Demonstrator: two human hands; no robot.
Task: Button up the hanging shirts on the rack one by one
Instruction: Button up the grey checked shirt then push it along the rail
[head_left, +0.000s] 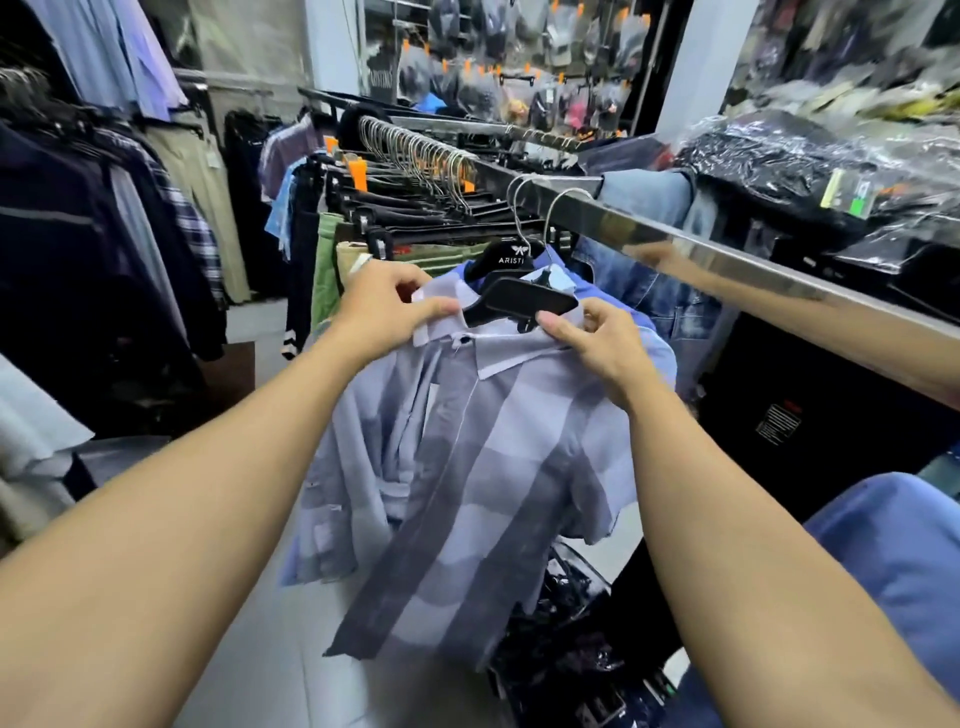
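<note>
A grey and pale-blue checked shirt (483, 467) hangs on a black hanger (519, 301) from the shiny metal rail (649, 234). Its collar is buttoned at the top with a dark button (464, 340), and the front below looks closed. My left hand (384, 306) pinches the left side of the collar. My right hand (597, 343) grips the right side of the collar by the shoulder. Behind it hangs a blue shirt (556, 260) on a second black hanger (511, 258) with white lettering.
Further along the rail hang several trousers on clip hangers (415, 156) with orange tags. Jeans (644, 291) hang right behind the shirts. Plastic-wrapped clothes (779, 161) lie on a shelf at right. Dark jackets (78, 234) hang on a rack at left. Bagged goods (561, 623) lie on the floor.
</note>
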